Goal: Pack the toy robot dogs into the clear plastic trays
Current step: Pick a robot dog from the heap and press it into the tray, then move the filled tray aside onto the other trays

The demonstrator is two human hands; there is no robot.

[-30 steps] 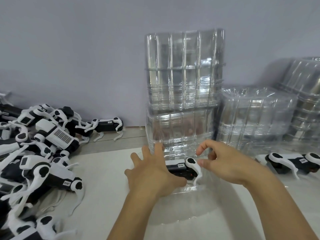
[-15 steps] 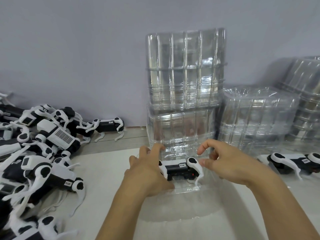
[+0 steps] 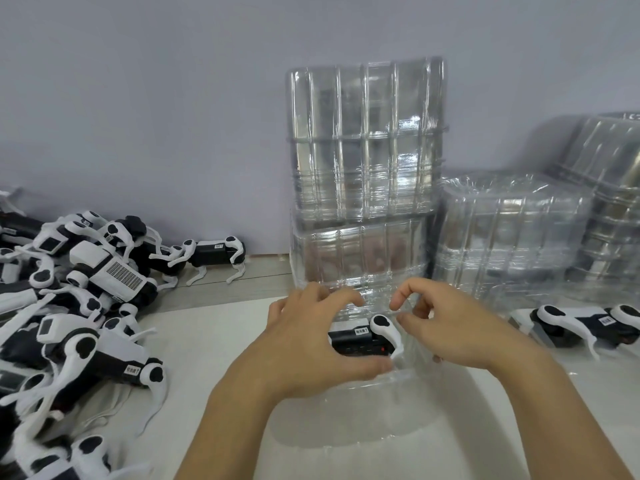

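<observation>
- The dog [image 3: 363,341], black body with white legs, lies on its side in the open tray [image 3: 346,420] at the centre of the counter [image 3: 207,341], between the two hands.
- The left hand [image 3: 304,344] curls round the dog's left end: fingers arch over the top, the thumb runs along the near side under the body, so it grips the dog.
- The right hand [image 3: 450,330] sits just right of the dog, fingers curled, thumb and forefinger close together above the dog's white leg; whether they pinch the clear plastic or touch the leg cannot be told.
- The tray is clear plastic and hard to outline; its near part spreads toward the viewer and holds nothing but this one dog.
- Behind the hands a stack [image 3: 363,161] of clear trays stands against the wall [image 3: 173,98], the upper ones upright on edge, a lower batch beneath; what is inside is unclear.
- To the right a second stack [image 3: 509,233] lies lower, and a third stack [image 3: 616,188] rises at the frame edge.
- At far right another dog [image 3: 588,323] lies in a clear tray, well apart from the hands.
- At left a pile [image 3: 69,306] of loose dogs covers the counter, one lone dog [image 3: 214,258] standing by the wall.
</observation>
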